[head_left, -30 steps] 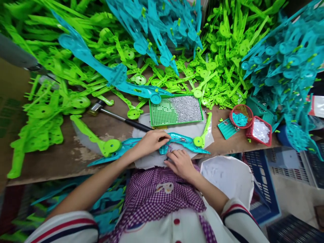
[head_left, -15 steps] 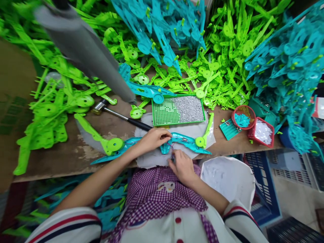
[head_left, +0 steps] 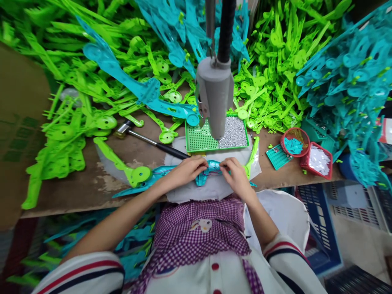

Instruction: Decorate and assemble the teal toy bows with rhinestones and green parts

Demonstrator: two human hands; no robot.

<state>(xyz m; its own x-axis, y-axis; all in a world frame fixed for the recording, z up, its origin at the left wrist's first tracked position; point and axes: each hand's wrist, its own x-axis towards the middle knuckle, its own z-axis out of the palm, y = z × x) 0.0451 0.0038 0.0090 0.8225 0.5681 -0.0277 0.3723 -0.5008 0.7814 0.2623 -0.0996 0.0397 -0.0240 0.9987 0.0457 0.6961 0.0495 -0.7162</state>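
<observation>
A blue bow-shaped plastic shell (head_left: 165, 170) lies open across a grey cloth, with a lime-green arm (head_left: 139, 176) on its left end and another lime-green arm (head_left: 254, 157) on its right. My left hand (head_left: 186, 169) rests over the middle of the shell, fingertips bent together against it. Close to its right side, my right hand (head_left: 237, 175) pinches at the shell's inside. A thin reddish wire (head_left: 211, 172) runs along the shell to the right fingertips, which partly hide it. A grey hanging power screwdriver (head_left: 216, 98) is just beyond the hands.
A green tray (head_left: 196, 136) of small screws sits behind the cloth. A black-handled hammer (head_left: 153, 143) lies at left. To the right are a red basket (head_left: 306, 141) of blue pieces and a red box (head_left: 318, 161) of white pieces. Green parts (head_left: 272, 81) heap at the back.
My right hand has come up from near the apron to the shell, bringing the wire up. The hanging screwdriver has swung from the left to the middle. My left hand stays nearly in place.
</observation>
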